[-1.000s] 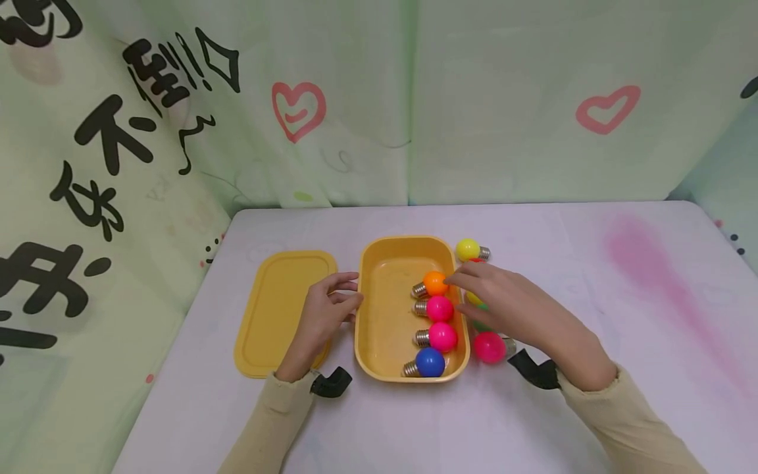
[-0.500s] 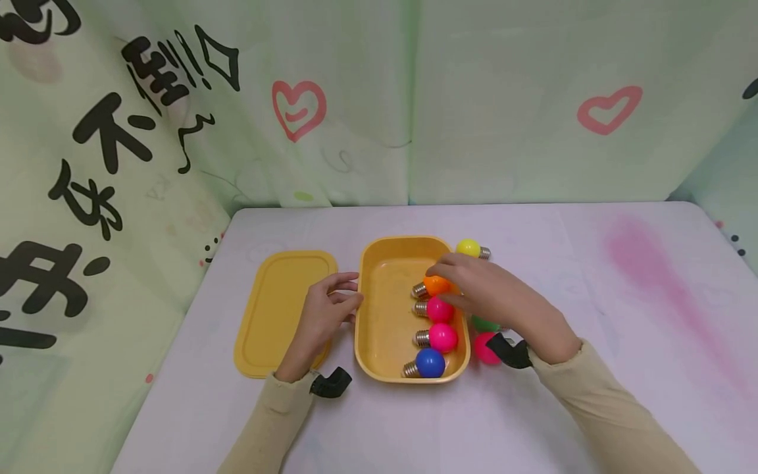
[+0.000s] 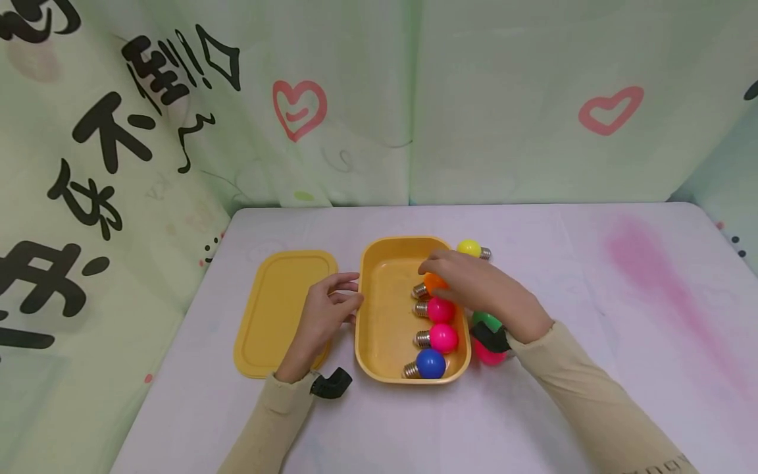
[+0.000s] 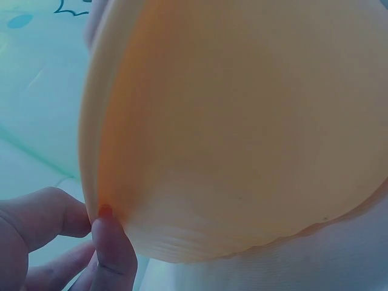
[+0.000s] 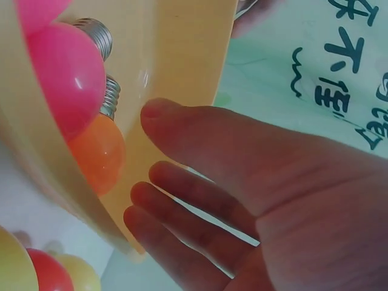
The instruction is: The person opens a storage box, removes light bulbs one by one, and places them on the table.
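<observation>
Near right fingers (image 5: 173, 218), orange bulb (image 5: 103, 154), in tray (image 3: 385, 316)

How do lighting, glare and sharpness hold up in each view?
Head: even light, a soft shadow on the table near the right sleeve, the blue bulb fairly sharp. Left wrist: dim and bluish, the box hazy. Right wrist: glints on a pink bulb and the orange bulb, the right hand slightly soft.

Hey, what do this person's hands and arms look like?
The left hand and right hand are bare, without gloves. The sleeves are long and beige. A black, angular piece sits at each wrist. Dark lettering, cut off by the frame, shows on the right sleeve.
</observation>
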{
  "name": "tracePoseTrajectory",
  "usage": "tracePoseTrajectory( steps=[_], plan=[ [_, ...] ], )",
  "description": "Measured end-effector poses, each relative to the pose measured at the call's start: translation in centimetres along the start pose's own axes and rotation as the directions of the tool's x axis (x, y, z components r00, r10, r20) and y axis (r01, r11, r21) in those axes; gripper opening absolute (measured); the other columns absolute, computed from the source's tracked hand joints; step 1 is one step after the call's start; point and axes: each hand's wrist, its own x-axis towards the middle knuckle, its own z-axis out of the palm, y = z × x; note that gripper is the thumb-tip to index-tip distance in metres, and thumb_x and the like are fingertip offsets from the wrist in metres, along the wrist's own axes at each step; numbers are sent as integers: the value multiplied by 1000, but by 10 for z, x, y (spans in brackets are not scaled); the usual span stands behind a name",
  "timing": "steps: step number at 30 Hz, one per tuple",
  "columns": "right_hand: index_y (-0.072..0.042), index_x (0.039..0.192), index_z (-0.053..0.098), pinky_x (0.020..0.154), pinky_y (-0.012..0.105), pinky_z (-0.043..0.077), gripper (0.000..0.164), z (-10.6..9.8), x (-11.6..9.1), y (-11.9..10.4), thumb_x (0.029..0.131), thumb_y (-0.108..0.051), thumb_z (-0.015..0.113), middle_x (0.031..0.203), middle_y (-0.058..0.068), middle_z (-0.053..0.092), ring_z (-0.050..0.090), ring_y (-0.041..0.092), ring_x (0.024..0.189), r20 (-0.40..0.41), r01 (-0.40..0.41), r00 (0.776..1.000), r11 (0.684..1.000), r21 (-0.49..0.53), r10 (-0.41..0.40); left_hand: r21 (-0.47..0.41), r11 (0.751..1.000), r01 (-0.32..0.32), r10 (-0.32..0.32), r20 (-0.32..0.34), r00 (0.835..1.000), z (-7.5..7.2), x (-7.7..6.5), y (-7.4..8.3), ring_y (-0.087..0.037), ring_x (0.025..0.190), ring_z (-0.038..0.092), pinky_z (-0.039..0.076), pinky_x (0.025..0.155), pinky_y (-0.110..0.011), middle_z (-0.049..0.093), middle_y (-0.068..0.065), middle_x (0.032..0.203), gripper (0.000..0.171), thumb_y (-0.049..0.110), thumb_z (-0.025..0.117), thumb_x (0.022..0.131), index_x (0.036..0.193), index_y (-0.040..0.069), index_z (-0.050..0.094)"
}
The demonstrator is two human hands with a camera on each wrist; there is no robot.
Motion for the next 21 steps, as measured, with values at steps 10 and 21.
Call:
tracePoseTrajectory(
  steps=[10,21],
  plan=[
    [0,115,69,87,38,57,25,3,16,4,90,-7,69,106,14,65,64,27,94,86,16,996,1000,-20,-14,-2,1000,1,-1,1,1000,-1,0,0,-27,84,67,60,61,-30,64,-13,112,40,4,69,88,128,6,63],
    [-3,111,71,87,36,57,23,6,26,4,88,-2,69,104,11,67,64,26,94,134,-17,991,999,-34,22,-4,1000,0,0,-2,1000,-1,1,0,-24,82,67,60,62,-29,65,-13,110,40,4,70,87,127,5,64]
  ],
)
